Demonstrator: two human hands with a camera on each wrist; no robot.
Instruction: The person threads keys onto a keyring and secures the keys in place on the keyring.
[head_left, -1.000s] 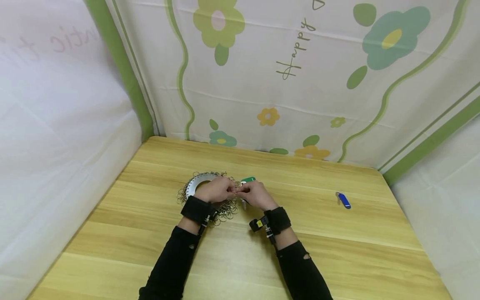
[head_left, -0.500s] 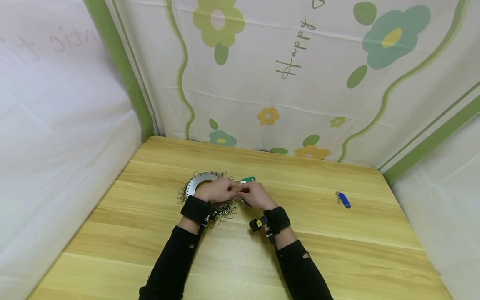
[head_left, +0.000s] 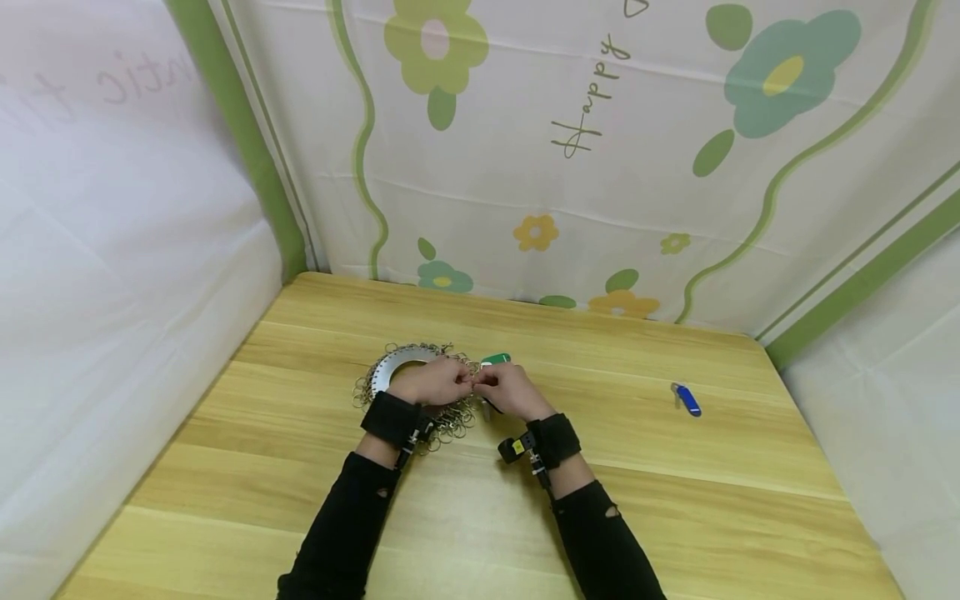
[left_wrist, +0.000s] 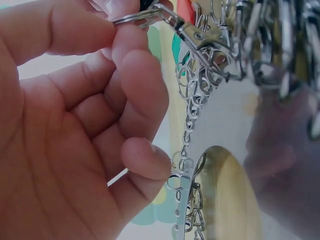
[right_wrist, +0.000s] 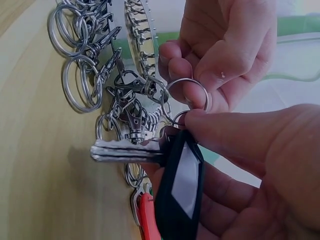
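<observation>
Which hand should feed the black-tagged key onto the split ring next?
Right, probably. The right hand already pinches the black-tagged silver key at the silver split ring. The left hand pinches that ring, steadying it beside the metal disc hung with key rings.

Left hand [head_left: 433, 382] and right hand [head_left: 510, 390] fingertips meeting, fingers curled, pinching, forearms converging

Both arms wear long black sleeves [head_left: 341, 525], each with a small hole near the forearm. A broad black band wraps the wrist just behind the left hand [head_left: 433, 381] and another sits behind the right hand [head_left: 510, 389]. Beside the right band hangs a small black camera block [head_left: 514, 449] with a yellow mark and a short metal stem.
</observation>
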